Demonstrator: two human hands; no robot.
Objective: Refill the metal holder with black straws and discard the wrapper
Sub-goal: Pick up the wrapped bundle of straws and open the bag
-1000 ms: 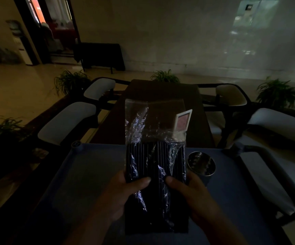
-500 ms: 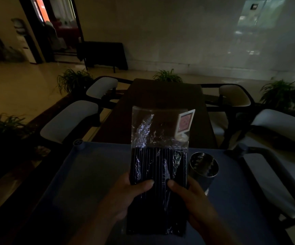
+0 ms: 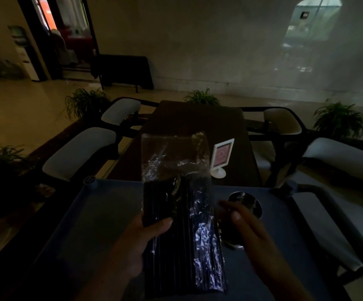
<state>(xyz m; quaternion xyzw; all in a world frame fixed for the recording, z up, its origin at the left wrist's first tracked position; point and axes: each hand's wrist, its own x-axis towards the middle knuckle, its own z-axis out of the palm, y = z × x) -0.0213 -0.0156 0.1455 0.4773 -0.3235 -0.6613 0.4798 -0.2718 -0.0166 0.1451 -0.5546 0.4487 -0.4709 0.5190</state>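
A pack of black straws (image 3: 182, 235) in a clear crinkled wrapper (image 3: 174, 157) stands upright over the blue cart top (image 3: 93, 224). My left hand (image 3: 139, 242) grips the pack's left side, thumb across its front. Just off the pack's right edge is my right hand (image 3: 248, 231), fingers apart and holding nothing. Behind that hand stands the shiny metal holder (image 3: 246, 203); its open mouth shows no straws, and its lower part is hidden by my fingers.
A white table sign (image 3: 220, 157) stands on the dark table (image 3: 198, 127) beyond the cart. White-cushioned chairs (image 3: 78, 153) flank it on both sides, with potted plants (image 3: 84, 101) around. The room is dim.
My right hand has let go of the pack and moved right, toward the holder. The pack now tilts slightly in my left hand alone.
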